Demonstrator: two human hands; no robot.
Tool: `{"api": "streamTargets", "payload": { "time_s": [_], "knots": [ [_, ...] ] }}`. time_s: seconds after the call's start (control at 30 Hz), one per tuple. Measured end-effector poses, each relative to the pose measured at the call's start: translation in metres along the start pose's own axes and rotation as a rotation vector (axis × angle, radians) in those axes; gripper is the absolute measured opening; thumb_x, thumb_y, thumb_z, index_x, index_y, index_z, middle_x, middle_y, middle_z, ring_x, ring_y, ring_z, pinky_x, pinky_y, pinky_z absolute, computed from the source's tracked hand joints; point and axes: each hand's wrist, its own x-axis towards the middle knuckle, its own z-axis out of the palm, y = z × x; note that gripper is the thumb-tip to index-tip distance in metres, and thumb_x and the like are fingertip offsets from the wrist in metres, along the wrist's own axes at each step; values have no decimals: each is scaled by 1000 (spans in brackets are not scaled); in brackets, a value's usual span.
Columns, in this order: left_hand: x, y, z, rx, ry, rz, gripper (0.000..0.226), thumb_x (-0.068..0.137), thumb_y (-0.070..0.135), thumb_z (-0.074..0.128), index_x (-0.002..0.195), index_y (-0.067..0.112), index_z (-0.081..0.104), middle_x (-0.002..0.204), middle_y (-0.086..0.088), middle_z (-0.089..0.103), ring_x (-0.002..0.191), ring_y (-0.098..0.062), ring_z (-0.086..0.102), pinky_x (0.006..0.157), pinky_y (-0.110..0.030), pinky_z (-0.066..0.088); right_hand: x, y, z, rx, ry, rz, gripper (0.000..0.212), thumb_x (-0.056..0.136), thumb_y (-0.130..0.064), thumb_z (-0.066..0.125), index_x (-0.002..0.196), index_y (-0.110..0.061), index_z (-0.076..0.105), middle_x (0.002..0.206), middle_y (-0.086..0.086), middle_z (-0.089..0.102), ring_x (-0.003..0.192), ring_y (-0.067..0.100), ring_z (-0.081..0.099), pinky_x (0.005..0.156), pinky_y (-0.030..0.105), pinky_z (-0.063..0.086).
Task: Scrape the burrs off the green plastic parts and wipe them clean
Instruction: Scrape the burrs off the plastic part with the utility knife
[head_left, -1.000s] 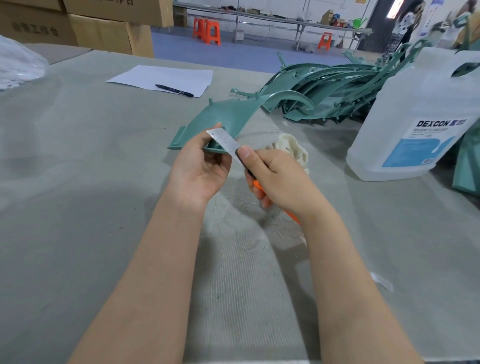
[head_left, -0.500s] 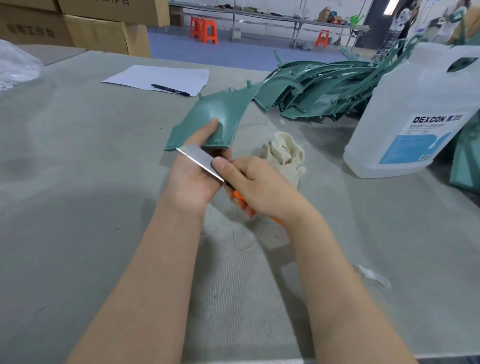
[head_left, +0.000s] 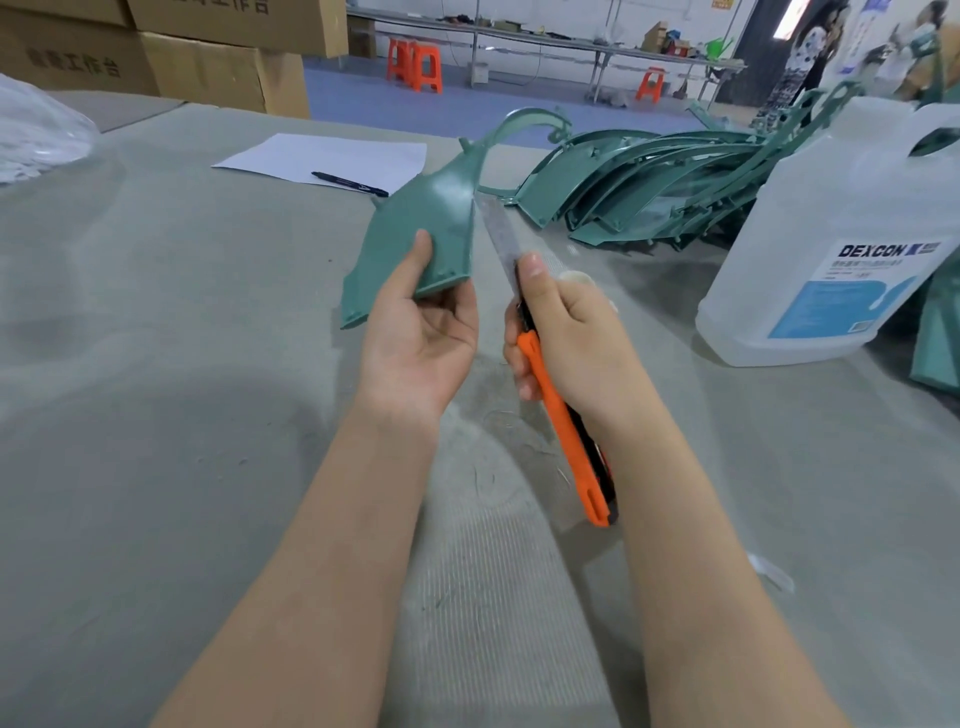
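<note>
The left hand (head_left: 415, 332) grips the near end of the green plastic part (head_left: 426, 228), whose long axis runs away from it, while the right hand (head_left: 566, 332), just right of the part, clamps an orange knife (head_left: 563, 426) with its blade (head_left: 496, 228) laid along the part's right edge.

Green part (head_left: 431, 228), centre: smooth, semi-matt plastic. Blade (head_left: 497, 234): bright bare metal; knife handle (head_left: 563, 431): orange plastic. Table (head_left: 156, 364): grey, matt, ribbed at the bottom. Jug (head_left: 831, 249), right: translucent plastic, glossy label. Sheet (head_left: 332, 156), upper left: white paper.

A factory workshop: stacked cardboard boxes (head_left: 208, 57), long workbenches (head_left: 545, 39) with orange stools (head_left: 415, 65); heaped green plastic parts (head_left: 649, 182).
</note>
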Motion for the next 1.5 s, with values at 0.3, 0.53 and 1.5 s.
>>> {"api": "streamTargets", "payload": {
  "time_s": [0.3,0.53,1.5],
  "knots": [
    [-1,-5,-1,77,-30,12,18,96,20,56,89,6,63,77,-4,69,66,-11,67,65,-22,57,-2,1,13,88,-27,57,58,103,-44,36,59,-10,53,43,1,50,35,13,46,38,18,38],
    [-3,-7,-2,82,-24,22,19,96,23,54,89,7,62,71,-2,70,61,-10,67,63,-22,56,-2,2,15,91,-17,63,59,103,-44,37,58,-9,51,45,4,49,36,15,45,39,18,37],
    [0,-4,-2,-36,25,103,12,96,10,55,96,1,63,85,-8,70,76,-14,68,74,-21,55,-2,1,16,58,7,66,60,103,-44,36,56,-11,52,46,4,50,35,15,47,39,19,38]
  ]
}}
